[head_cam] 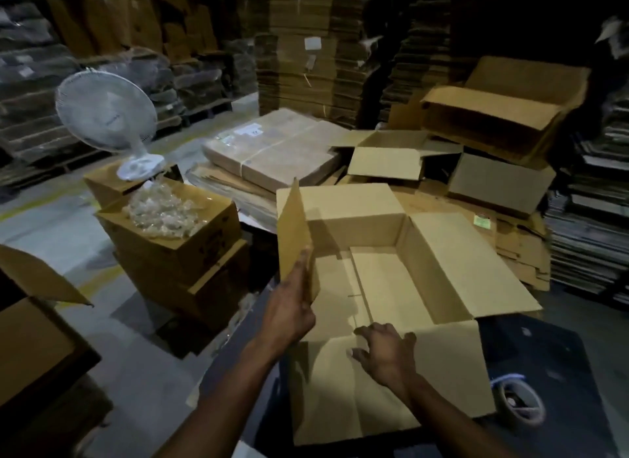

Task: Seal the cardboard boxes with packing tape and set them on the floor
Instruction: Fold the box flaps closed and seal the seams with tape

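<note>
No box is sealed yet. The near flap (391, 382) is pressed by the right hand (384, 352), grip spread wide; the side flap (294, 239) is pinched upright in the left hand (289, 314). The tape roll (519, 403) lies untouched right of the grip; the open box (452, 263) sits on the counter (544, 341).

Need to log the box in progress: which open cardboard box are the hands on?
The nearest open box, flaps spread: left hand holds its upright flap, right hand touches the near flap. Other open boxes sit untouched.

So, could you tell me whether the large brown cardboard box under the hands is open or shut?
Open: the large brown cardboard box has flaps spread, inside visible.
</note>
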